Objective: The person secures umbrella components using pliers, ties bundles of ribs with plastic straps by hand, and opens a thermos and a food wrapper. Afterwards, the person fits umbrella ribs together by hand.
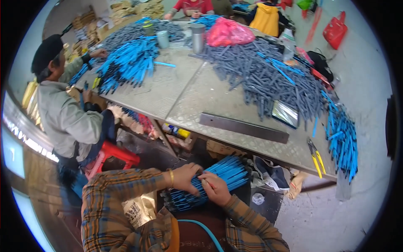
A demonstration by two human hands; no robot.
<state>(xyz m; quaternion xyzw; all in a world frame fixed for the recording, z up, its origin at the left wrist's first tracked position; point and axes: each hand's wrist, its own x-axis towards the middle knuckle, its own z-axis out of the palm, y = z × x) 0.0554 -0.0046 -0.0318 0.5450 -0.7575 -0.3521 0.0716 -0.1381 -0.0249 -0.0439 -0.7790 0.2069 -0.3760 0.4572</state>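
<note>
A thick bundle of thin blue strips with dark ends (230,171) lies across my lap, below the table edge. My left hand (184,178), a gold-coloured band at its wrist, curls over the near side of the bundle, thumb and fingers bent round the strips. Just right of it, my right hand (215,189) is closed in a pinch on top of the bundle. Whatever sits between those fingertips is too small and hidden to make out. The hands nearly touch each other.
On the table (184,101) lie a metal bar (243,127), yellow-handled pliers (315,157), a grey strip heap (256,71), a phone-like slab (285,113) and blue strips (342,140). A co-worker (69,113) sits left on a red stool (111,157); another person (194,6) is across.
</note>
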